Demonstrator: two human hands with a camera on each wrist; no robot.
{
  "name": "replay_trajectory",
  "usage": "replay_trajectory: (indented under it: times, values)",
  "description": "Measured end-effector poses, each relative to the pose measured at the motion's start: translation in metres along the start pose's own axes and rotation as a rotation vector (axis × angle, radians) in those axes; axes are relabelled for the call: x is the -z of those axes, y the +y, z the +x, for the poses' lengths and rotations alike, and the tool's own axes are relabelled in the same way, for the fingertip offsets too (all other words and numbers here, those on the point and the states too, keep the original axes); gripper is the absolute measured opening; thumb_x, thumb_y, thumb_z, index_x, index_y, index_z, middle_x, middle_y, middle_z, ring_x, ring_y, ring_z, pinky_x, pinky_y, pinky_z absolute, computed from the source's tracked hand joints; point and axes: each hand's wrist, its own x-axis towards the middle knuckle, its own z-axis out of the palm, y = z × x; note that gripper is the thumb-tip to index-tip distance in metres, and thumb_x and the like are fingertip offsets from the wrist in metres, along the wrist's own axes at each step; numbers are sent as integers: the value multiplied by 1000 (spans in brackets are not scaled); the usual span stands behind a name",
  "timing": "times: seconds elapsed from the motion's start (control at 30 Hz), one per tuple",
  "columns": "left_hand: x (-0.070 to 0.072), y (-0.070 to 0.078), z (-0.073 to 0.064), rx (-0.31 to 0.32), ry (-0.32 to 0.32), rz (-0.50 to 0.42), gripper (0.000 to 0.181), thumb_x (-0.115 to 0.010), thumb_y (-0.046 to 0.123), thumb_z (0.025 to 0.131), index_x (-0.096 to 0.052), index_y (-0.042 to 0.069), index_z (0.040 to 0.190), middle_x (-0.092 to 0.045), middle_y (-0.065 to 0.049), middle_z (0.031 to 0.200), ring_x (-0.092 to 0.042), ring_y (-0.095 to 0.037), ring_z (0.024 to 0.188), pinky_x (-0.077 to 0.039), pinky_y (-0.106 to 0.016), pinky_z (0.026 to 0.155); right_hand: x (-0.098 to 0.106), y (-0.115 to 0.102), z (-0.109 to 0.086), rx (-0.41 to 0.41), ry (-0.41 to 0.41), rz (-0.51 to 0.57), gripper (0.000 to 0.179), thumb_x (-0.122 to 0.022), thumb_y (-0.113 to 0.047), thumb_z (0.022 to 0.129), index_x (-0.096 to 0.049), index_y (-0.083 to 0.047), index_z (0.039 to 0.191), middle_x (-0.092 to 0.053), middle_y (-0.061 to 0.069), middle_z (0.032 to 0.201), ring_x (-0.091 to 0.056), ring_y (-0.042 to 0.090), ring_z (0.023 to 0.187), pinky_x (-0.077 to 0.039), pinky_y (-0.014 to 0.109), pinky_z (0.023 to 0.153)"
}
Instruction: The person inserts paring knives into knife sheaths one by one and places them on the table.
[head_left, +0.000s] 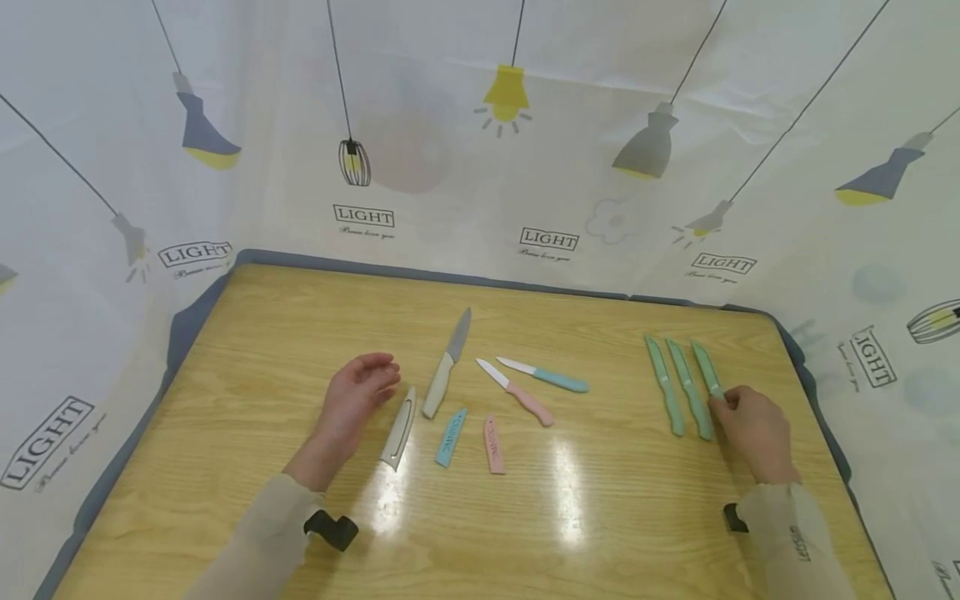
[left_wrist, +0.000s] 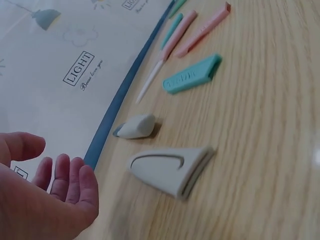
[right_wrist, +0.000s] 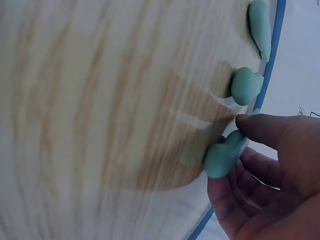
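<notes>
At the table's right, my right hand (head_left: pixel 753 429) pinches the handle of the rightmost green knife (head_left: pixel 705 367) between thumb and fingers. Its handle end (right_wrist: pixel 220 161) shows up close in the right wrist view. Two more green knives, a middle one (head_left: pixel 690 388) and a left one (head_left: pixel 664 385), lie beside it, their blades green as well. My left hand (head_left: pixel 352 408) holds nothing, its fingers loosely bent. Nearest to it lies a cream knife sheath (head_left: pixel 396 437). Just beyond is a cream-handled knife (head_left: pixel 438 387) with a bare grey blade.
Mid-table lie a pink-handled knife (head_left: pixel 528 403) and a blue-handled knife (head_left: pixel 562 381), both with bare white blades. A blue sheath (head_left: pixel 451 437) and a pink sheath (head_left: pixel 493 446) lie nearer. Behind the wooden table (head_left: pixel 300 308) hangs a lamp-patterned sheet (head_left: pixel 450 192).
</notes>
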Motion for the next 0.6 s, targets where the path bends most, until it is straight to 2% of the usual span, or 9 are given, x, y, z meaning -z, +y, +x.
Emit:
replay_trajectory:
  times: [0.1,0.2,0.43,0.53,0.6]
  values:
    - [3,1,1,-22,-24,120,40,-58,9,105,-49,-8,141,-55,-24,140,-60,-23,119,-54,-32,103,-1,1,2,-7,2,5,46,-55,-26,107,-58,19,118,-67,32,104,-66,39,84,-55,50,65]
    - [7,0,1,-60,-56,248,41,-58,10,104,-51,-9,140,-55,-27,140,-58,-32,124,-54,-35,103,-4,2,3,-9,11,7,45,-56,-26,106,-59,18,117,-67,30,102,-65,38,82,-55,49,64]
    - [14,-3,1,-162,-123,696,45,-62,18,103,-54,-5,141,-60,-25,135,-58,-40,124,-53,-52,105,-3,2,5,-13,3,-5,46,-56,-27,107,-59,17,116,-67,29,101,-65,37,81,-55,48,64]
    - [12,-3,0,-198,-157,859,49,-64,20,101,-53,-8,140,-60,-26,131,-59,-42,121,-53,-56,103,-1,0,3,-17,-4,-5,48,-54,-29,107,-58,18,118,-66,31,104,-65,40,85,-55,50,66]
    - [9,-3,-1,-199,-167,953,52,-66,23,100,-53,-8,140,-60,-25,128,-59,-41,119,-55,-55,100,0,0,2,-20,-10,-5,51,-53,-31,108,-58,18,119,-66,32,107,-65,42,88,-55,51,67]
